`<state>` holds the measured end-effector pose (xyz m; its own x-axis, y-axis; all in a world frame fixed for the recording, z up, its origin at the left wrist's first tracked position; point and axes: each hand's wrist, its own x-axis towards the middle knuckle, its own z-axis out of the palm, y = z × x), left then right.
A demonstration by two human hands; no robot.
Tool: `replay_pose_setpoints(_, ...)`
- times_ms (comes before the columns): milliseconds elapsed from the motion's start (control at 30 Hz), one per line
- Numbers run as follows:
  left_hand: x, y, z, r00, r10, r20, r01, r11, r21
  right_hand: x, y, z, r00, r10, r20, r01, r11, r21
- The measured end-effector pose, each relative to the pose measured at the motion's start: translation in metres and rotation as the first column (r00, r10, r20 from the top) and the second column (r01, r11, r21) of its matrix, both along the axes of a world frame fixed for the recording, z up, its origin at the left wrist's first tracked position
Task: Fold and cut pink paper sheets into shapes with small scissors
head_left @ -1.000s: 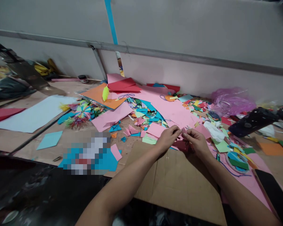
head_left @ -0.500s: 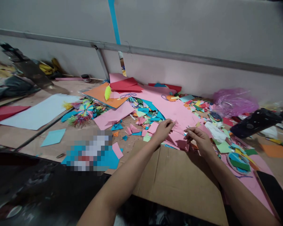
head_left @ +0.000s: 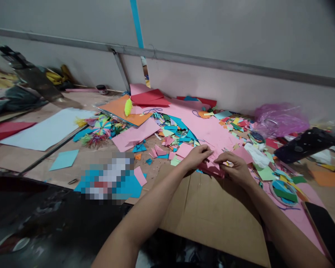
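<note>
My left hand point(head_left: 197, 156) and my right hand point(head_left: 234, 166) meet over a small folded pink paper piece point(head_left: 213, 166), each pinching one side of it. The piece sits just above the far edge of a brown cardboard sheet point(head_left: 212, 216) lying in front of me. Around the hands lie many coloured paper scraps point(head_left: 173, 136) and a large pink sheet point(head_left: 203, 128). A small pink square point(head_left: 184, 150) lies just left of my left hand.
Orange and red sheets point(head_left: 128, 108) lie by the wall, a pale blue sheet point(head_left: 48, 128) at left, folded colourful paper fans point(head_left: 100, 130) nearby. A pink plastic bag point(head_left: 280, 119), a black device point(head_left: 304, 143) and a tape roll point(head_left: 284, 191) are at right.
My hands were drawn apart with the pink paper spread between them half a second ago; now they are close together again, pressing the paper into a smaller fold.
</note>
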<state>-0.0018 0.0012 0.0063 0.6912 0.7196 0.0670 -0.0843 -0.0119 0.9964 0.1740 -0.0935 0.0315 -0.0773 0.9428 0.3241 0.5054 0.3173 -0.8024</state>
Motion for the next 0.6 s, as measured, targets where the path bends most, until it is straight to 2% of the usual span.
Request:
replay_pose_setpoints(133,-0.0002,-0.0023,0.0045,0.999,0.004,-0.038,-0.002,0.997,0.071,-0.0007,0.0012,-0.0005,0.998,0.012,0.063,-0.011,1.0,-0.001)
replay_pose_setpoints(467,0.0014,-0.006,0.0076,0.997,0.045,-0.066,-0.03,0.975,0.219,-0.0034,0.0009,-0.002,0.999,0.008,0.047,-0.007,1.0,-0.019)
replay_pose_setpoints(600,0.0035,-0.008,0.0067,0.996,0.046,-0.072,-0.029,0.976,0.217,-0.0061,-0.0002,-0.0008,0.999,-0.028,0.03,0.029,0.999,-0.029)
